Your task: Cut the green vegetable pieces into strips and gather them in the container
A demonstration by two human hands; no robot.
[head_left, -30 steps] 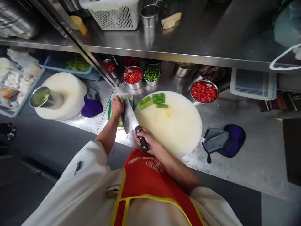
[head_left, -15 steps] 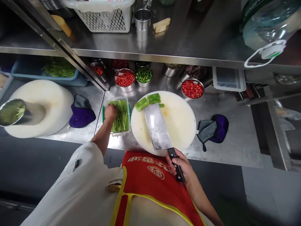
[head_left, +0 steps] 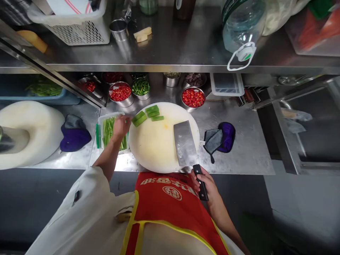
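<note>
Head view: right hand (head_left: pixel 204 184) gripping broad steel cleaver (head_left: pixel 186 143), right side of round white board (head_left: pixel 154 148); left hand (head_left: pixel 121 126) curled at clear tub (head_left: pixel 108 115), can't tell if holding; flat green slabs (head_left: pixel 139 119) board's far left

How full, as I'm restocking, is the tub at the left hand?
Not empty: green strips lie in the tub. The left hand hides part; exact fill, cannot tell.

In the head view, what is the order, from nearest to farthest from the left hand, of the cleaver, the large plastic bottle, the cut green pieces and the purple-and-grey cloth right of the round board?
From the left hand:
1. Cut green pieces: just right, on the round board.
2. Cleaver: farther right, in the right hand.
3. Purple-and-grey cloth: right of the board.
4. Large plastic bottle: upper right.
</note>
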